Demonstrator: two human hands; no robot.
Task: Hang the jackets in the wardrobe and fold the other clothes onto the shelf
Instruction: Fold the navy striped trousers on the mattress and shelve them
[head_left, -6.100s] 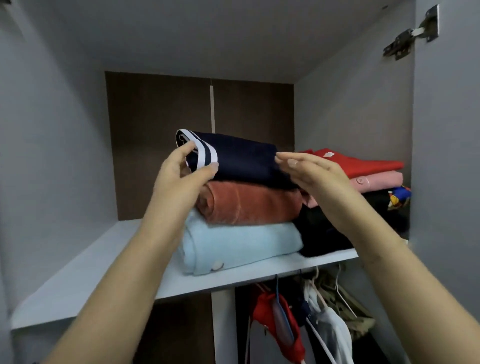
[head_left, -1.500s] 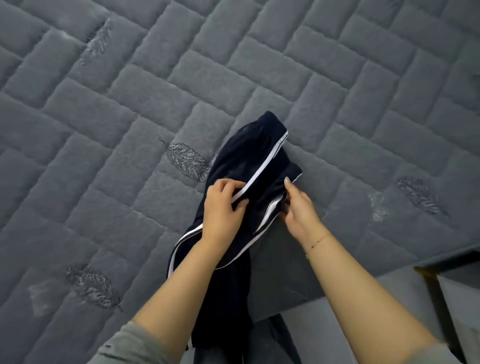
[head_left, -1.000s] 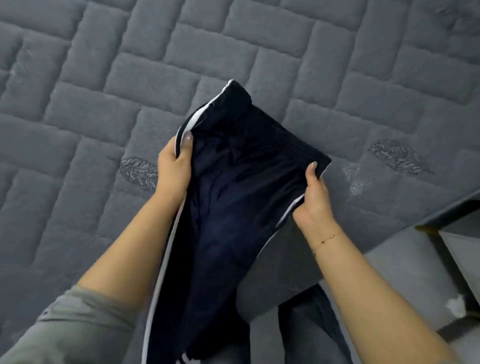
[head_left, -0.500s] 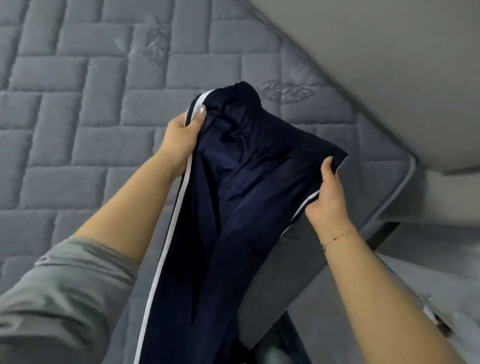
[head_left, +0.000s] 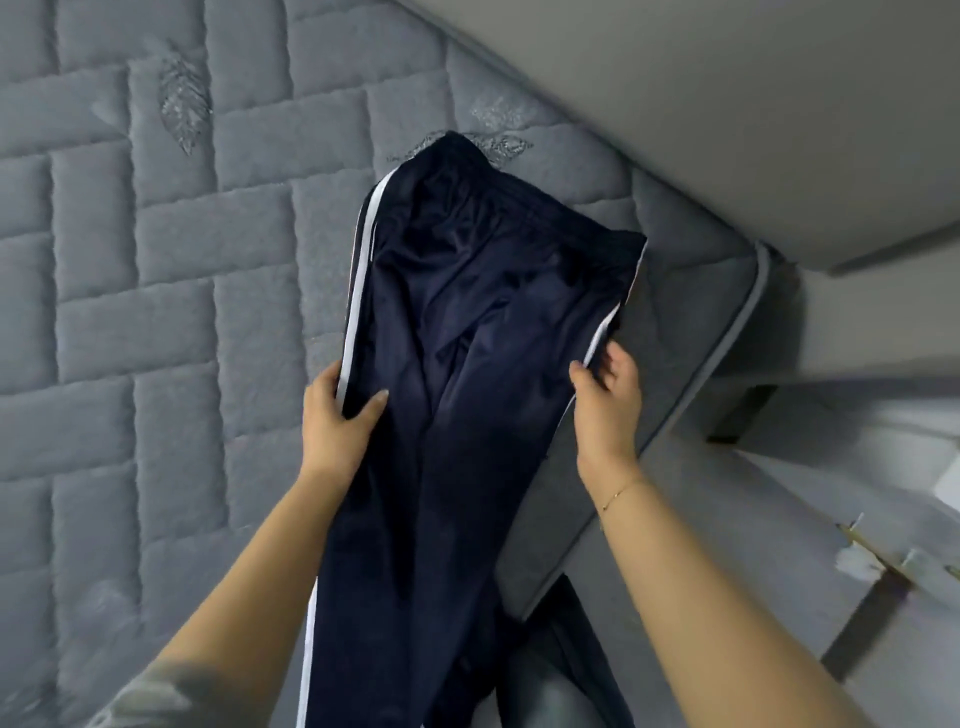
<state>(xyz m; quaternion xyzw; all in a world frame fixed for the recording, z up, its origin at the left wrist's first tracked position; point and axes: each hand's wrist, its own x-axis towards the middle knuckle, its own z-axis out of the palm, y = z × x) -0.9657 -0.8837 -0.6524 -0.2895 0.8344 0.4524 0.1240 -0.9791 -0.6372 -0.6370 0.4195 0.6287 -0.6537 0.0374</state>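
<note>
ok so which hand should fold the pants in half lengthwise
Probably the right hand: it pinches the striped edge of the navy pants near the mattress corner and can swing it across to the left hand, whose grip anchors the other side.

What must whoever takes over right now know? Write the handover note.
Left hand: grips the trousers' left side seam.
Right hand: pinches the right side seam.
Trousers: navy, white side stripes, spread waist-away on the mattress, legs hanging off its near edge.
Done: trousers laid out flat.
Left: fold them and put them on the wardrobe shelf, which is out of view now.
</note>
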